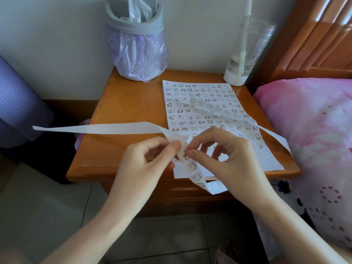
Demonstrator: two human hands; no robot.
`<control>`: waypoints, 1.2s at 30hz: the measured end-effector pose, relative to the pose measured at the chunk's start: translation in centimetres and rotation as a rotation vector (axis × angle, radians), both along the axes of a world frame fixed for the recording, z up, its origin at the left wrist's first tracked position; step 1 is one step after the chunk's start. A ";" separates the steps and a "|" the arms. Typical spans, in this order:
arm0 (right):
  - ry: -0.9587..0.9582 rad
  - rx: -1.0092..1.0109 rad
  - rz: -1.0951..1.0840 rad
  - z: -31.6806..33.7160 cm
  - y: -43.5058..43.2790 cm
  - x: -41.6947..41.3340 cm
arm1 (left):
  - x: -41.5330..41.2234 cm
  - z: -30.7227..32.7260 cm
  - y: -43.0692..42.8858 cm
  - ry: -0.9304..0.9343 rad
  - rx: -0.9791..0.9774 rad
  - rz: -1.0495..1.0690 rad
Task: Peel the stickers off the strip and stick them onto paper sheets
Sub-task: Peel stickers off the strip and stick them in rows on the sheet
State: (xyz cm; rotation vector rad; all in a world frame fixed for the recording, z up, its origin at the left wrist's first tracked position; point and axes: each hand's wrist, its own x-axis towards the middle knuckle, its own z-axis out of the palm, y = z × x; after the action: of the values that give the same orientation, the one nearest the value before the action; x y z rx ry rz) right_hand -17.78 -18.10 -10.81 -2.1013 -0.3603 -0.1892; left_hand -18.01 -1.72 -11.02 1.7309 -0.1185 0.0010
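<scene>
Your left hand grips the strip while your right hand pinches a sticker; peel it gently, then press it onto the sheet.

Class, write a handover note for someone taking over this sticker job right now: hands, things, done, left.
Left hand pinches the long white backing strip.
Right hand pinches a small cartoon sticker on it.
The white paper sheet lies on the orange wooden bedside table.
Done: rows of stickers cover most of the sheet.
Left: stickers remain on the strip; the sheet's near end is bare.
</scene>
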 end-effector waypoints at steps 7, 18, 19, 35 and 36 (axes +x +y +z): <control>-0.027 -0.112 -0.029 -0.1 0.1 0.1 | 0.3 -0.3 0.1 -0.026 0.074 0.018; 0.372 0.004 -0.132 1.1 -3.0 2.1 | 0.6 -1.3 0.7 -0.078 0.264 0.020; 0.399 -0.013 -0.126 1.0 -3.0 2.2 | 0.5 -1.4 0.6 -0.082 0.280 0.015; 0.437 -0.032 -0.091 -0.1 -2.8 2.6 | 0.2 -1.6 0.5 -0.138 0.389 0.003; 0.437 -0.025 -0.096 -0.1 -2.7 2.6 | 0.2 -1.6 0.5 -0.137 0.389 0.003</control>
State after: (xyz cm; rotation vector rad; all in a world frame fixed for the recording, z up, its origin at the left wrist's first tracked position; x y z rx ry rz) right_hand -15.22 -20.81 -10.91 -2.1158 0.0003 0.2188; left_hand -17.78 -1.27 -12.64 2.1192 -0.2285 0.1049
